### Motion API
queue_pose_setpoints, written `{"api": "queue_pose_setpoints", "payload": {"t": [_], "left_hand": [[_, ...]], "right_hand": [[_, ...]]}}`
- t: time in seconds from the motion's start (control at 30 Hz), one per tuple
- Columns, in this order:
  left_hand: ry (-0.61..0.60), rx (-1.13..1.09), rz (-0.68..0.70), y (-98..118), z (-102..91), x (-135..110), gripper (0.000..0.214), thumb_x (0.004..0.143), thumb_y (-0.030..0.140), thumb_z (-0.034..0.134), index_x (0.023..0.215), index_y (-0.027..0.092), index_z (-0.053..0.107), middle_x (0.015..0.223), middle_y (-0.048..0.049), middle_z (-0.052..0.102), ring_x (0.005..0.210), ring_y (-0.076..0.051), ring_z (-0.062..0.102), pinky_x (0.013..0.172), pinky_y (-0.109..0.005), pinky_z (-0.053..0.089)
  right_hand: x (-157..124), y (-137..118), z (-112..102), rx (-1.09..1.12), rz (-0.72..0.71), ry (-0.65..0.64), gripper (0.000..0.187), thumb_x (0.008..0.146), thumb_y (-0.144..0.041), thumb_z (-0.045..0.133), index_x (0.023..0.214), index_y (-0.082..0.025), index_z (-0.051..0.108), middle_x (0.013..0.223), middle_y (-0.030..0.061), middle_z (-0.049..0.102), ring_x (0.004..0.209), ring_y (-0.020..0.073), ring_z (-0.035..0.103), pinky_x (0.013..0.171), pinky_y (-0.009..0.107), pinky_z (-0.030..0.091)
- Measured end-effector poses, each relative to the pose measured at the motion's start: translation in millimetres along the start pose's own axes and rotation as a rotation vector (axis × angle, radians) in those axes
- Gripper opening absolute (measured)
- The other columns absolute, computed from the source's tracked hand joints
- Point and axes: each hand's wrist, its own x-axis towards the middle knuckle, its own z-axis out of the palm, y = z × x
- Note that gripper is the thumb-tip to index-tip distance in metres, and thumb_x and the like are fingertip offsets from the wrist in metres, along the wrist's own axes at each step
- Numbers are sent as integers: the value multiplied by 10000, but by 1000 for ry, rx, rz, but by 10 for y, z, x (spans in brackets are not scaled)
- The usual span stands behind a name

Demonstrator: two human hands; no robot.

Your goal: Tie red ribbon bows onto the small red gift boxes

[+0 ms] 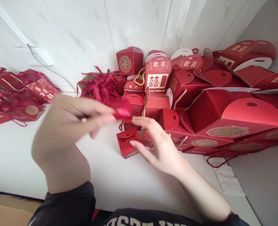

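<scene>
See white worktop (106,182), with large pile of red boxes (200,106) over right side, several with flaps raised. Note smaller group of ribbon-dressed boxes (18,97) at far left; between these, toward far side, loose ribbon heap (101,86).

With left hand (63,117), motion-blurred, pinching red piece (123,108) between thumb and fingers. With right hand (161,146), relaxed and apparently bare of any load, reaching fingers toward red piece, thumb in front of small red box (123,144). Cannot tell whether touching either.

Judge step in hand as working ribbon in the air, just far of small red box. For next move, judge as called for: light pinch at left, right fingers ready to take or steady, box kept from being knocked.

Find small red box on worktop at near-left edge of pile, facing slightly askew. Note matte red card, curved flap edge across top, pale gold print low on near face.

Record red piece as bright pinkish red, smeared, outline lost; by colour, likely ribbon. Cannot make out loop or knot.
</scene>
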Motion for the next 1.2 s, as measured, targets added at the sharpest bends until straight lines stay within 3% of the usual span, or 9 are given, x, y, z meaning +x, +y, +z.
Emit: {"api": "queue_pose_setpoints", "payload": {"t": [0.1, 0.17, 0.23, 0.33, 0.43, 0.6, 0.77, 0.97, 1.2], "left_hand": [[-425, -161, -272, 253, 253, -131, 222, 888, 235, 631, 707, 188, 751, 504, 21, 658, 401, -62, 548, 388, -140, 404], [-428, -311, -388, 238, 338, -165, 290, 914, 292, 591, 686, 183, 734, 617, -18, 726, 449, -83, 600, 414, -152, 445], [-351, -443, -440, 159, 361, -185, 327, 918, 347, 575, 694, 182, 747, 673, -49, 754, 463, -105, 629, 413, -168, 459], [-338, -533, -501, 53, 375, -211, 344, 903, 382, 592, 687, 178, 766, 629, -64, 745, 484, -138, 659, 439, -192, 497], [-358, -578, -540, 7, 444, -222, 329, 888, 404, 625, 707, 165, 761, 545, -51, 711, 473, -147, 660, 453, -198, 518], [105, -763, -529, -79, 559, -144, 392, 916, 428, 577, 657, 144, 658, 731, -61, 774, 592, -149, 723, 476, -166, 542], [606, -761, -441, -217, 492, -40, 373, 987, 347, 479, 664, 182, 566, 1024, -5, 777, 1042, -153, 720, 790, -193, 610], [817, -743, -140, -416, 323, -33, 258, 972, 350, 545, 791, 167, 555, 1073, -64, 765, 1113, -161, 691, 1009, -267, 541], [975, -383, -86, -673, 225, 34, 328, 971, 386, 532, 750, 143, 521, 972, -74, 762, 973, -157, 730, 823, -240, 563]], "right_hand": [[29, -82, 46, 177, -43, 46, 359, 909, -268, 648, 1239, -208, 521, 1206, 101, 648, 1158, 245, 599, 989, 400, 501], [22, -93, 79, 298, 38, 61, 110, 927, -247, 621, 1021, -221, 572, 905, 20, 678, 858, 176, 670, 838, 336, 554], [6, -77, 95, 319, 166, 187, 128, 902, -267, 659, 915, -222, 540, 820, -7, 628, 733, 144, 636, 728, 298, 551], [-11, -40, 97, 229, 186, 374, 363, 782, -283, 787, 1045, -220, 546, 1102, 72, 619, 993, 210, 619, 831, 348, 536], [-17, -17, 103, 431, 193, 172, 294, 877, -282, 689, 1149, -221, 595, 1155, 80, 658, 1054, 217, 633, 865, 354, 534], [-8, 43, 91, 794, 392, 11, 259, 991, -366, 522, 961, -184, 704, 857, 45, 728, 819, 172, 689, 772, 311, 553], [1, 115, -36, 1010, 375, -70, 262, 996, -226, 441, 1059, -158, 686, 888, 53, 727, 687, 133, 665, 728, 300, 548], [-68, 102, -402, 884, 295, -429, 329, 936, -117, 399, 889, -121, 724, 819, 77, 724, 726, 167, 686, 726, 315, 564], [-174, -1, -827, 615, -109, -900, 359, 1012, -228, 373, 1129, -182, 709, 1065, 97, 763, 873, 168, 754, 802, 254, 593]]}}
